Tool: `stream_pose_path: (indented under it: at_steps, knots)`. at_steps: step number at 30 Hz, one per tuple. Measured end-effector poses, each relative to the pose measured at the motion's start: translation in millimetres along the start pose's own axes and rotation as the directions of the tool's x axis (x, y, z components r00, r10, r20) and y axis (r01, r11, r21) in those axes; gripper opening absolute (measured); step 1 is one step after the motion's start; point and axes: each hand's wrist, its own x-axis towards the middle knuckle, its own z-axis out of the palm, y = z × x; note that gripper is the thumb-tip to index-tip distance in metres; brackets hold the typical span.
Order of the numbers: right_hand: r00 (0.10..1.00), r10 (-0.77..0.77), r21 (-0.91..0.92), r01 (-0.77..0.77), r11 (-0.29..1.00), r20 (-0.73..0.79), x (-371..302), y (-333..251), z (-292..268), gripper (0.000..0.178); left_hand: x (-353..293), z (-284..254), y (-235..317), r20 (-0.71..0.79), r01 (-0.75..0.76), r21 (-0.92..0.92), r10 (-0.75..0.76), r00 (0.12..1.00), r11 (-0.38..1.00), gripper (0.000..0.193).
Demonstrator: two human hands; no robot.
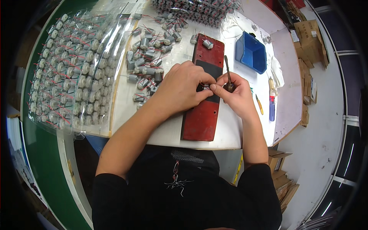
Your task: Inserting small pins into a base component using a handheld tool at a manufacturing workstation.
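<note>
A red block [200,122] with a black band across its middle lies lengthwise in front of me. Over that band my left hand [186,86] is closed in a pinch around something small, mostly hidden by the fingers. My right hand [239,94] meets it there, thumb and forefinger pinched at the same spot. Tucked in the right hand's fingers is a screwdriver [228,71], its dark shaft pointing away from me. On the block's far end rests a small grey motor [207,44] with red wires.
Loose small motors [147,71] are heaped left of the block. Further left, clear plastic trays [86,73] hold rows of motors; another stack [191,11] stands at the back. Rightward are a blue bin [251,52], a yellow-handled tool [259,105] and a blue-handled tool [271,107].
</note>
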Motion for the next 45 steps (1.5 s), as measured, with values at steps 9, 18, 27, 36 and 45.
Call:
stream_pose_path:
  at_steps: [9,18,27,36,45]
  knots:
    - [0.925,-0.28,-0.776,0.371,0.51,0.258,-8,-20,-20,0.038,-1,0,-7,0.026,0.022,-0.04,-0.021,0.999,0.999,0.022]
    - [0.917,-0.349,-0.865,0.327,0.381,0.192,-3,-5,-10,0.051,2,2,-3,0.031,0.027,-0.026,-0.026,0.999,0.999,0.024]
    - [0.953,-0.174,-0.842,0.301,0.447,0.248,-1,-9,-16,0.04,2,3,-8,0.032,0.002,-0.042,-0.001,0.999,0.999,0.024]
    - [0.99,-0.133,-0.023,0.132,0.991,-0.035,-6,-8,-2,0.011,1,4,-7,0.001,0.013,-0.038,-0.013,1.0,0.999,0.033]
    - [0.986,-0.165,0.079,0.162,0.984,0.032,1,3,0,0.014,3,2,-4,0.046,0.043,-0.02,-0.042,0.998,0.999,0.038]
